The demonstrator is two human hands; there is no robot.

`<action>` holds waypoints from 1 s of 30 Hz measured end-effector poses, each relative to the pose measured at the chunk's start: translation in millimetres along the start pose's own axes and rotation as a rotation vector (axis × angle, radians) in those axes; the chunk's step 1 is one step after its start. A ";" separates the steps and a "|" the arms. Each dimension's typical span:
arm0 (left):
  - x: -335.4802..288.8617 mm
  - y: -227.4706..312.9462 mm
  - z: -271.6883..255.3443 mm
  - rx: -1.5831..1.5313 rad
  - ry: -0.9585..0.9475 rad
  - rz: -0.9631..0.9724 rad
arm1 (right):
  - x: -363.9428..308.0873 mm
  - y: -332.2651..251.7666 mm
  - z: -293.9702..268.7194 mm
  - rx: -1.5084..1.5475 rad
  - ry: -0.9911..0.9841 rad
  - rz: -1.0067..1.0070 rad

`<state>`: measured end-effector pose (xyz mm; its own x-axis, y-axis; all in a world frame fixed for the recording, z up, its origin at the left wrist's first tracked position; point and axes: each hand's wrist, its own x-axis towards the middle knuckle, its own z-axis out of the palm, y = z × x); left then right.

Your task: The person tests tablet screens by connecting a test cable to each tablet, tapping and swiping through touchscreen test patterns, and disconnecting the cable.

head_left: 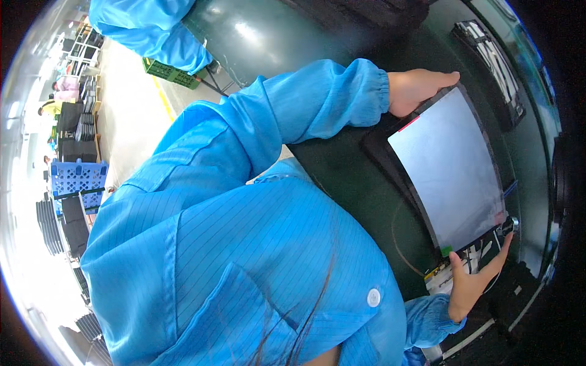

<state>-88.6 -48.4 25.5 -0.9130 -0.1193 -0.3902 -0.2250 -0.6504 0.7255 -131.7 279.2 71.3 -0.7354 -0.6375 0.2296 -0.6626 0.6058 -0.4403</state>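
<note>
A flat rectangular panel [448,171] with a pale, shiny face, like a display screen, lies tilted over a black surface. It has dark edging, a red strip along one side and a green tab at a corner. My left hand [421,90] is closed over its upper edge, with some fingers hidden. At the panel's opposite end is my right hand [475,283], thumb and a finger spread wide. The thumb tip is beside the green tab; the finger reaches a small metal part. White strips and thin wires [473,256] show between that hand and the panel.
Beyond the panel, a black tray [491,70] holds pale strips. A dark green tabletop [342,165] lies under the work. Another person's blue sleeve [146,30] and a green crate [171,73] are at upper left. Blue crates [76,177] and stacked dark trays line the far left.
</note>
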 end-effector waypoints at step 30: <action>1.3 -1.1 -14.9 0.230 0.173 0.070 | 1.6 -52.8 43.0 -0.121 -0.162 -0.521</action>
<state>-84.5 -59.0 15.7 -0.8618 -0.2972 -0.4111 -0.2527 -0.4513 0.8559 -91.9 225.7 57.6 -0.2817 -0.9264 0.2499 -0.9513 0.2356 -0.1990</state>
